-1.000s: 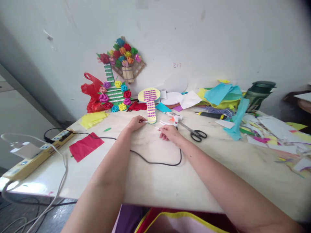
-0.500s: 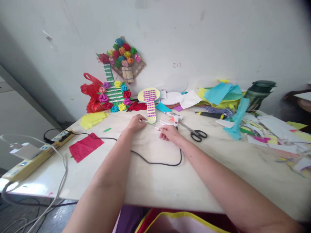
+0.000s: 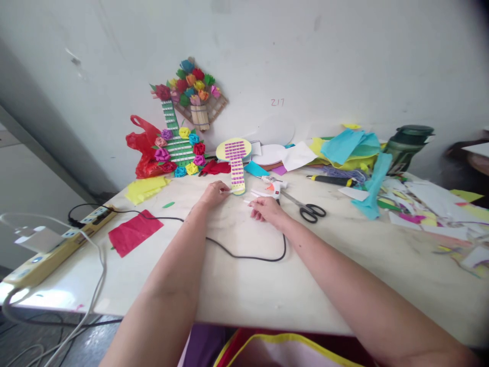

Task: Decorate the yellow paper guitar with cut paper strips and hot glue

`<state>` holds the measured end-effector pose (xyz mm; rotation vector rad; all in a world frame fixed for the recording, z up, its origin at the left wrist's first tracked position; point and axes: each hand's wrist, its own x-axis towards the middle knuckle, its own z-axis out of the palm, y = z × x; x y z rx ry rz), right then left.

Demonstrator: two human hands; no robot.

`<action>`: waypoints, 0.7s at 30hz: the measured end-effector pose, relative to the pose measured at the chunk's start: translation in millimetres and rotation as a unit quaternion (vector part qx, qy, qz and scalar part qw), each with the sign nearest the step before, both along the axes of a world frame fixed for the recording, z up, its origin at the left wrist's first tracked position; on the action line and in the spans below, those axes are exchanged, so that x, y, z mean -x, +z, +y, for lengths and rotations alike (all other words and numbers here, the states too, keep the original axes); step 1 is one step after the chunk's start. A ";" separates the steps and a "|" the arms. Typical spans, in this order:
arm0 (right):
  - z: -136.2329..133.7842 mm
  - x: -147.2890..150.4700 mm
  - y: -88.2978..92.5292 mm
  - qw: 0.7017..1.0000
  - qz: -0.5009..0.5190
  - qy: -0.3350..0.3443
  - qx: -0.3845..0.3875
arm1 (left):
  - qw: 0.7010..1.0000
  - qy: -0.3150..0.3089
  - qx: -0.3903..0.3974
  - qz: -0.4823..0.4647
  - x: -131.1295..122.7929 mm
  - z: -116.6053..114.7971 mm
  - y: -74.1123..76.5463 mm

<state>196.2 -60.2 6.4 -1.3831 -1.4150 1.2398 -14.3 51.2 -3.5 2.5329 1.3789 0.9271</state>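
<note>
A yellow paper shape [image 3: 237, 165] with a round top and a long stem lies in front of me, covered in rows of purple and white strips. At the foot of its stem, my left hand [image 3: 214, 194] pinches a thin white strip [image 3: 228, 192] whose end reaches the stem. To the right, my right hand [image 3: 266, 210] has its fingertips closed on a small white piece [image 3: 247, 201], too small to name surely. Just beyond that hand lies a white glue gun [image 3: 277, 189], its black cord [image 3: 252, 258] looping across the table.
Black-handled scissors [image 3: 312, 212] lie right of the glue gun. A guitar-shaped flower craft [image 3: 179, 145] leans at the wall. Red crepe paper [image 3: 135, 233] and a power strip [image 3: 57, 252] are at left. Paper scraps [image 3: 431, 209] and a dark green bottle [image 3: 408, 148] are at right.
Almost nothing differs. My left hand has shifted very slightly with the white strip at the stem's foot; my right hand keeps its place.
</note>
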 end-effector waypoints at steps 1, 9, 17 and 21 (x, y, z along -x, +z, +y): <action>0.1 -0.1 -0.4 1.000 0.000 0.001 -0.001 | 1.000 -0.002 0.002 0.004 0.1 -0.3 0.5; 0.6 -0.5 -1.3 1.000 -0.001 0.002 -0.003 | 0.999 0.006 -0.013 0.053 0.3 -2.9 5.3; -1.6 0.8 1.5 1.000 -0.004 -0.002 0.000 | 0.996 -0.007 -0.051 0.066 3.6 1.2 0.6; -0.8 0.4 0.5 1.000 -0.002 -0.002 0.000 | 0.996 -0.002 -0.056 0.069 3.8 1.1 -0.1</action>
